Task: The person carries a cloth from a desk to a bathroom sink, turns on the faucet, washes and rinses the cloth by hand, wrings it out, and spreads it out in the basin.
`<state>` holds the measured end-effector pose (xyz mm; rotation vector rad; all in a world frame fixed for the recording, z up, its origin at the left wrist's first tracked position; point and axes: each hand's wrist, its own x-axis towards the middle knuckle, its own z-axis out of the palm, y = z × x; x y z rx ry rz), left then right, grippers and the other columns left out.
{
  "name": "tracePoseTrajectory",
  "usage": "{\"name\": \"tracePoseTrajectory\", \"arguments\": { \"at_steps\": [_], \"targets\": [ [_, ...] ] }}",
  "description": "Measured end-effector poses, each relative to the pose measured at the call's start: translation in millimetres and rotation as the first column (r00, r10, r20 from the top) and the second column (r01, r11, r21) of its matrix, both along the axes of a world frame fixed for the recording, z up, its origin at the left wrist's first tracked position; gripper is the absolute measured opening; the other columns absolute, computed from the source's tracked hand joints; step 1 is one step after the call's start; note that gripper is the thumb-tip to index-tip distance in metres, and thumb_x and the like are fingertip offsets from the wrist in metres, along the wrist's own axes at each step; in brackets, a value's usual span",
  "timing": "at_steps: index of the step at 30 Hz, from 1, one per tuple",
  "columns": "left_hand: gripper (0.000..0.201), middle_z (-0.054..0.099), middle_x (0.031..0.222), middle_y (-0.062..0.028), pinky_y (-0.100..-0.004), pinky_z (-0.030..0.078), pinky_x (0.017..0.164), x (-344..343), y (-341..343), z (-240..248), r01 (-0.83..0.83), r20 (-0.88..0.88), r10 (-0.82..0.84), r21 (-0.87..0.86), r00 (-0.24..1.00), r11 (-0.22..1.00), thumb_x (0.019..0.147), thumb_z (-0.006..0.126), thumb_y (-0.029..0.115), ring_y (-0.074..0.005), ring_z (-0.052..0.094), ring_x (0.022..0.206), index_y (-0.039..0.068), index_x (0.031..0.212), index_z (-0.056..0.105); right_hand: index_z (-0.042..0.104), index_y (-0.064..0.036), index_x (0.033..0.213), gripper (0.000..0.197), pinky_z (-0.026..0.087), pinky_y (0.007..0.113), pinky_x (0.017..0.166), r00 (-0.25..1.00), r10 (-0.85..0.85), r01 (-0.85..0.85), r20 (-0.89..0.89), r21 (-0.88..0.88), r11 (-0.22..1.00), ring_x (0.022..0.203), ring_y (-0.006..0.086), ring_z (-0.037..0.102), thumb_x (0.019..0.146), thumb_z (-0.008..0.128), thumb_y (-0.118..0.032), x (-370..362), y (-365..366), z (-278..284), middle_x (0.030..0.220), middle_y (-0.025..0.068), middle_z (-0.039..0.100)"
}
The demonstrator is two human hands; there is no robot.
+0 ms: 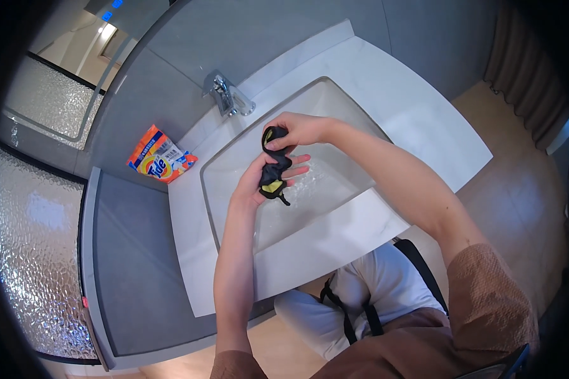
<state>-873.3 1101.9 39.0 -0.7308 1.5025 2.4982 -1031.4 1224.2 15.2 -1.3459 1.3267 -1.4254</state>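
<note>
Small black cloth (273,165) with a yellow patch, wet and bunched lengthwise, held upright between both hands over the white sink basin (335,189).

Wet black cloth (274,165), glossy white basin (335,189), shiny chrome tap (224,93)

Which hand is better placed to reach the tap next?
Probably right. The right hand grips the top of the black cloth nearest the tap; the left hand lies lower, cradling the cloth from below over the sink.
</note>
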Motion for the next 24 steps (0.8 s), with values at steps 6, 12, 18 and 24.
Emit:
{"name": "tracePoseTrajectory", "arguments": {
  "at_steps": [6, 12, 18, 24],
  "targets": [
    [0.03, 0.05, 0.07, -0.0017, -0.0251, 0.032, 0.039, 2, -28, -10, 0.158, -0.058, -0.15, 0.169, 0.987, 0.973, 0.094, 0.046, 0.022, -0.0091, 0.04, 0.043, -0.003, 0.11, 0.052, 0.066, -0.0012, 0.093, 0.034, 0.051, 0.044, 0.064, 0.803, -0.419, 0.31, -0.424, -0.303, 0.901, 0.067, 0.0346, 0.063, 0.097, 0.061, -0.034, 30, -8, 20, 0.074, 0.0205, 0.065],
    [0.038, 0.043, 0.054, 0.0013, -0.0272, 0.03, 0.038, -17, 17, -10, -0.144, -0.109, 0.112, -0.353, 0.988, 0.925, 0.093, 0.036, 0.035, -0.0119, 0.038, 0.04, 0.003, 0.086, 0.055, 0.069, -0.0031, 0.084, 0.043, 0.053, 0.048, 0.069, 0.564, -0.566, 0.578, -0.602, -0.202, 0.791, 0.072, 0.0425, 0.065, 0.098, 0.054, -0.04, 37, -4, 35, 0.072, 0.0225, 0.065],
    [0.04, 0.061, 0.065, -0.0154, -0.0384, 0.046, 0.055, -17, 7, -14, -0.329, -0.32, 0.102, -0.816, 0.942, 0.475, 0.093, 0.035, 0.026, -0.0245, 0.055, 0.054, -0.005, 0.082, 0.058, 0.071, -0.0023, 0.087, 0.046, 0.055, 0.047, 0.068, 0.507, -0.632, 0.719, -0.586, -0.115, 0.685, 0.072, 0.0401, 0.068, 0.097, 0.053, -0.044, 43, -18, 36, 0.073, 0.0209, 0.068],
    [0.039, 0.064, 0.073, -0.0305, -0.052, 0.05, 0.068, -7, 31, -8, -0.282, -0.28, -0.045, -0.926, 0.959, -0.252, 0.096, 0.044, 0.029, -0.0443, 0.065, 0.072, -0.004, 0.085, 0.063, 0.064, -0.0004, 0.077, 0.041, 0.048, 0.039, 0.051, 0.8, -0.506, 0.598, -0.322, 0.365, 0.713, 0.052, 0.0238, 0.061, 0.093, 0.054, -0.037, 32, -9, 40, 0.068, 0.0133, 0.067]
  ]
}}
